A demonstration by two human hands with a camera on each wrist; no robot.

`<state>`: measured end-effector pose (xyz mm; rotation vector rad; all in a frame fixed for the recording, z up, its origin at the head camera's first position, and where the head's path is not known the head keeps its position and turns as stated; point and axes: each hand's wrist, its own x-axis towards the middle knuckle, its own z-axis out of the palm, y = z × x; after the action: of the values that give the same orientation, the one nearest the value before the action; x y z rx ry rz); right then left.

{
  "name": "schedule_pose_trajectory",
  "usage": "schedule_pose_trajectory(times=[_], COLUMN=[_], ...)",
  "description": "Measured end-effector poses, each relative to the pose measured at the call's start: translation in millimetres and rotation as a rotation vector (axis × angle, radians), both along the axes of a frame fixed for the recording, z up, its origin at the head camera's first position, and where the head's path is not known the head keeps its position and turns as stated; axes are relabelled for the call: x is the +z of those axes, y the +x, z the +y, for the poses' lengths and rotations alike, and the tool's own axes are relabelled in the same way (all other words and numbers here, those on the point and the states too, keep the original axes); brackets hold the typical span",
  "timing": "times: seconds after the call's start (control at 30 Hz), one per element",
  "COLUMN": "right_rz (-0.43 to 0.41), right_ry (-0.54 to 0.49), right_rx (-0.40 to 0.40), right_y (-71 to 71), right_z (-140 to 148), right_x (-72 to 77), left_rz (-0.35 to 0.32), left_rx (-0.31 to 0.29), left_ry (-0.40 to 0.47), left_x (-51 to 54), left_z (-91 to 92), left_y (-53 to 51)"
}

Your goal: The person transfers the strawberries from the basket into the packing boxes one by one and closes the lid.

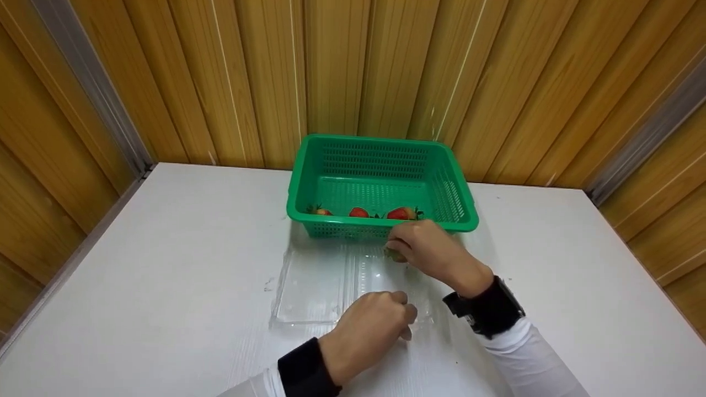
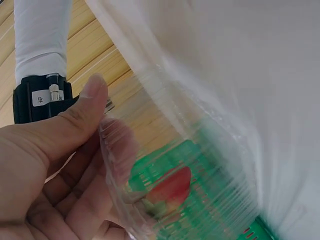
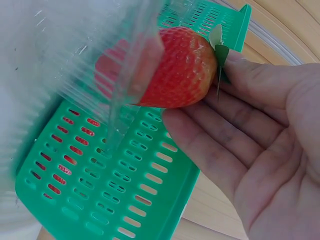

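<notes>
My right hand (image 1: 436,253) holds a red strawberry (image 3: 182,67), its thumb by the green leaves and its fingers beneath the fruit. The berry's tip lies behind a wall of the clear plastic container (image 1: 314,286), as the right wrist view shows. In the left wrist view the same strawberry (image 2: 175,187) appears through the plastic. My left hand (image 1: 369,331) grips the container's near right part; up close, the thumb and fingers of the left hand (image 2: 75,160) are around its thin edge. The head view hides most of the held berry behind the right hand.
Behind the container stands a green perforated basket (image 1: 380,220) with several strawberries, among them a red one (image 1: 358,212), along its near side. The white table (image 1: 193,264) runs back to a yellow-brown corrugated wall (image 1: 331,71).
</notes>
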<state>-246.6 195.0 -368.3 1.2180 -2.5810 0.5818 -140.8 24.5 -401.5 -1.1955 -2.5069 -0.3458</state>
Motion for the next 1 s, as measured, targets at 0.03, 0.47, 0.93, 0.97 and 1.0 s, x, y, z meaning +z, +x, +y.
schedule_pose_trajectory(times=[0.03,0.47,0.93,0.97,1.0], right_rz=[0.003,0.049,0.041,0.038,0.030], right_ry=[0.008,0.042,0.074,0.078,0.081], right_rx=[0.001,-0.008,-0.021,-0.027,-0.035], right_y=[-0.2,0.3,0.9,1.0,1.3], right_z=[-0.3,-0.9,-2.9,-3.1,-3.1], right_x=[-0.3,-5.2,-8.4,-8.9,-9.6], left_rz=[0.002,0.016,-0.005,-0.006,-0.007], left_rx=[-0.003,-0.026,-0.040,-0.041,-0.042], left_ry=[0.007,0.012,0.020,0.021,0.021], left_x=[-0.7,-2.1,-1.5,-1.4,-1.3], left_z=[-0.6,-5.7,-6.7,-6.6,-6.5], left_y=[0.1,-1.2,-3.9,-4.1,-4.3])
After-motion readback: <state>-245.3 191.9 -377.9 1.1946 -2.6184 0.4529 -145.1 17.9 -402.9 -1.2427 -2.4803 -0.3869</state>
